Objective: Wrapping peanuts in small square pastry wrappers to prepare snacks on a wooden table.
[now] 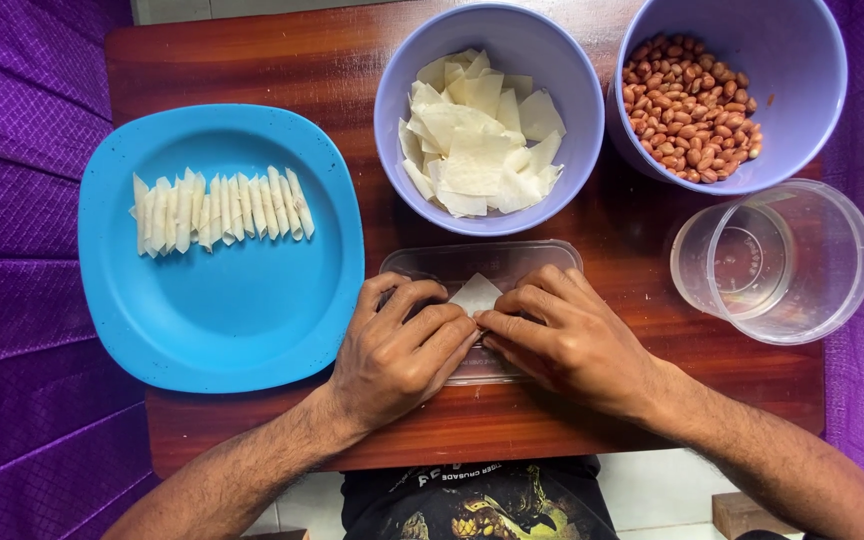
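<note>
**Both hands pinch a pastry sheet over a clear lid**

The left hand (399, 350) and the right hand (564, 340) meet at the middle of the tabletop's near edge, fingertips touching each other and pressed down together on a small white pastry sheet (476, 293). Only one corner of the sheet shows above the fingers; the rest is hidden under them, so how far it is folded or rolled I cannot tell. The sheet lies on a flat clear plastic lid (472, 262), which seems to serve as a clean working surface that keeps the pastry off the bare wood.

Just beyond the lid, toward the far edge, stands a lilac bowl (392, 120) heaped with loose cut pastry sheets (477, 135), placed straight ahead of the hands where either can reach it. At the far right corner a second lilac bowl (812, 100) holds peanuts (690, 105) with red-brown skins. Near the right edge, just beside that bowl, sits an empty clear plastic tub (802, 290).

Along the left edge, partly overhanging it, a blue plate (222, 320) carries a neat overlapping row of rolled pastry pieces (220, 208) across its far half; the near half is bare. The wooden tabletop (642, 240) is dark red-brown, with purple cloth (12, 250) on both sides.
</note>
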